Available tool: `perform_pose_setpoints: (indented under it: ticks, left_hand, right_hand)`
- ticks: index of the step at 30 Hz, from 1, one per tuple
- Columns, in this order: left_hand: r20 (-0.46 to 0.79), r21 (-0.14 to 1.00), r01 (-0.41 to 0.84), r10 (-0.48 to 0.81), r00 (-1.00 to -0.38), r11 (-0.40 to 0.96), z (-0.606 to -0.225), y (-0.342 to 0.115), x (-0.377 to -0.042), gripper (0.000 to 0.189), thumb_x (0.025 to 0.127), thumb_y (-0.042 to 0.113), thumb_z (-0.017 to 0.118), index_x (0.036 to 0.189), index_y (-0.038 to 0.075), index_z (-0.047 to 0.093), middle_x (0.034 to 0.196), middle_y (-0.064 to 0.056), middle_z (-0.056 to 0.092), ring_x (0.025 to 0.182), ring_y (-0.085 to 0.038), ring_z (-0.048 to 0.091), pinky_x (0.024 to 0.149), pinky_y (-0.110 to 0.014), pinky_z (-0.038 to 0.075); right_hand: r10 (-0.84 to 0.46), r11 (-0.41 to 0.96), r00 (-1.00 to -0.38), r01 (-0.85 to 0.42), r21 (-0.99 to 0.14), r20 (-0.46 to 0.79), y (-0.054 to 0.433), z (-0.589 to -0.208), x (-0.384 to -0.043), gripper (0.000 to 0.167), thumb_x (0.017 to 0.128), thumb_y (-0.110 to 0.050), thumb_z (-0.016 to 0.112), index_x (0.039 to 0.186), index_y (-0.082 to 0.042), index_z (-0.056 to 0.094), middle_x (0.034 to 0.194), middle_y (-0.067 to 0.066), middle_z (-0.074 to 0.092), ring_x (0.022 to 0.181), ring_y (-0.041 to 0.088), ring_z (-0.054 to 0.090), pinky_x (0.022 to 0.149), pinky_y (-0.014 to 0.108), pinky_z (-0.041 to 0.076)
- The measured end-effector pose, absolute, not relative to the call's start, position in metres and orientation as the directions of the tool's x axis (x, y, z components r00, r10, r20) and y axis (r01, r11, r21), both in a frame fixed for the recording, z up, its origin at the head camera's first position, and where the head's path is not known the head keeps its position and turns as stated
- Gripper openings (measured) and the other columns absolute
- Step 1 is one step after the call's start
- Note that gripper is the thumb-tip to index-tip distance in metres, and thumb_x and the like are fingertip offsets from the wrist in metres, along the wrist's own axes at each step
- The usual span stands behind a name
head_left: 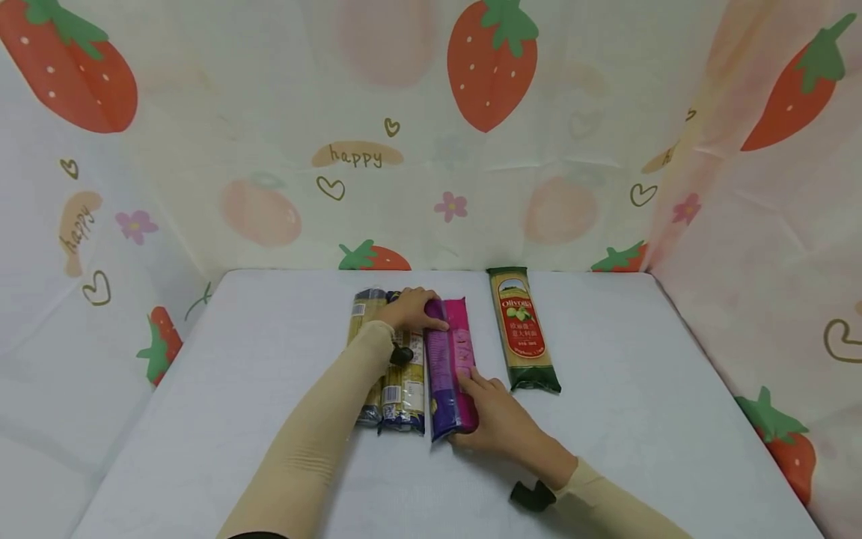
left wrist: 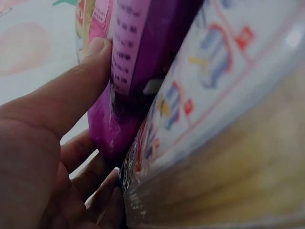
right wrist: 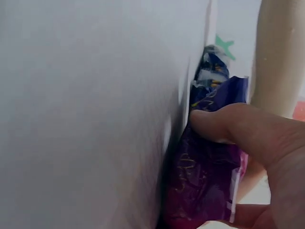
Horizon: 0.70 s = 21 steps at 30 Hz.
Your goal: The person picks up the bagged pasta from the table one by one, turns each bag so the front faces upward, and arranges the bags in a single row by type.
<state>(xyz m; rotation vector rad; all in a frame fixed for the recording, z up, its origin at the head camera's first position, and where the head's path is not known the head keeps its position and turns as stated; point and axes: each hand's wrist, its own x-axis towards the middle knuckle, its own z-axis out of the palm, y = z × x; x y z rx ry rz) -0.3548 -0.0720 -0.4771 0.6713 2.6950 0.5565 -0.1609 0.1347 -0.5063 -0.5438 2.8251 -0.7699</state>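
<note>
A pink and purple noodle packet (head_left: 441,367) lies lengthwise near the middle of the table, slightly tilted on its side. My left hand (head_left: 414,308) holds its far end, the thumb (left wrist: 97,50) against the printed purple face and the other fingers around the end. At the near end, my right hand (head_left: 498,415) grips the packet with its thumb (right wrist: 214,125) across the purple wrapper (right wrist: 200,176). Close along its left side lies a clear packet of noodles (head_left: 404,397) with a white label, partly hidden by my left hand. In the left wrist view that packet (left wrist: 228,157) overlaps the purple one.
Another clear noodle packet (head_left: 360,318) lies farthest left in the row, partly under my left forearm. A green-ended Olivoila spaghetti packet (head_left: 524,329) lies apart on the right. The white table (head_left: 640,389) is enclosed by strawberry-print cloth (head_left: 417,202) at the back and sides.
</note>
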Motion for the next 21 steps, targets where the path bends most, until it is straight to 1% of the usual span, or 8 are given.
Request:
perform_pose_setpoints:
  ticks: [6, 9, 13, 15, 19, 21]
  left_hand:
    - [-0.205, 0.504, 0.358, 0.512, -0.834, 0.786, -0.483, -0.078, -0.359, 0.067, 0.103, 0.044, 0.073, 0.155, 0.006, 0.054, 0.156, -0.018, 0.054, 0.147, -0.038, 0.043, 0.119, -0.051, 0.043]
    - [-0.189, 0.507, 0.375, 0.525, -0.829, 0.776, -0.487, -0.079, -0.360, 0.064, 0.104, 0.044, 0.072, 0.153, 0.006, 0.057, 0.154, -0.018, 0.056, 0.146, -0.038, 0.045, 0.119, -0.050, 0.042]
    - [-0.142, 0.485, 0.422, 0.546, -0.826, 0.765, -0.487, -0.078, -0.360, 0.060, 0.105, 0.042, 0.070, 0.149, 0.002, 0.060, 0.146, -0.020, 0.062, 0.141, -0.039, 0.052, 0.119, -0.049, 0.043]
    - [-0.120, 0.482, 0.436, 0.550, -0.827, 0.760, -0.486, -0.077, -0.357, 0.060, 0.104, 0.040, 0.071, 0.147, 0.000, 0.060, 0.143, -0.021, 0.063, 0.136, -0.038, 0.056, 0.116, -0.048, 0.046]
    - [-0.093, 0.522, 0.426, 0.545, -0.833, 0.739, -0.482, -0.075, -0.354, 0.060, 0.104, 0.038, 0.073, 0.146, -0.003, 0.060, 0.142, -0.022, 0.062, 0.130, -0.036, 0.058, 0.112, -0.047, 0.049]
    - [-0.087, 0.554, 0.406, 0.535, -0.840, 0.727, -0.480, -0.076, -0.351, 0.061, 0.103, 0.037, 0.074, 0.146, -0.003, 0.059, 0.143, -0.022, 0.060, 0.130, -0.035, 0.058, 0.113, -0.047, 0.049]
  right_hand:
    - [-0.404, 0.736, -0.912, -0.278, -0.617, -0.070, 0.147, -0.508, -0.160, 0.103, 0.080, -0.032, 0.096, 0.164, -0.002, 0.042, 0.171, 0.023, 0.035, 0.131, 0.034, 0.056, 0.105, 0.049, 0.056]
    - [-0.414, 0.702, -0.908, -0.272, -0.658, -0.067, 0.153, -0.511, -0.159, 0.103, 0.082, -0.030, 0.095, 0.164, -0.002, 0.041, 0.172, 0.022, 0.032, 0.136, 0.035, 0.054, 0.108, 0.051, 0.054]
    - [-0.424, 0.658, -0.904, -0.265, -0.705, -0.055, 0.159, -0.512, -0.158, 0.102, 0.083, -0.027, 0.095, 0.164, -0.001, 0.040, 0.173, 0.023, 0.029, 0.147, 0.040, 0.047, 0.114, 0.054, 0.048]
    - [-0.429, 0.636, -0.902, -0.264, -0.725, -0.048, 0.162, -0.511, -0.157, 0.101, 0.083, -0.025, 0.094, 0.164, 0.000, 0.039, 0.173, 0.023, 0.029, 0.151, 0.042, 0.043, 0.117, 0.055, 0.046]
    - [-0.442, 0.611, -0.896, -0.268, -0.744, -0.040, 0.166, -0.511, -0.157, 0.100, 0.084, -0.021, 0.093, 0.165, 0.000, 0.038, 0.173, 0.023, 0.027, 0.153, 0.042, 0.040, 0.119, 0.055, 0.043]
    - [-0.453, 0.603, -0.891, -0.278, -0.748, -0.033, 0.168, -0.510, -0.157, 0.100, 0.084, -0.019, 0.093, 0.165, 0.001, 0.037, 0.173, 0.023, 0.026, 0.154, 0.042, 0.038, 0.119, 0.056, 0.043]
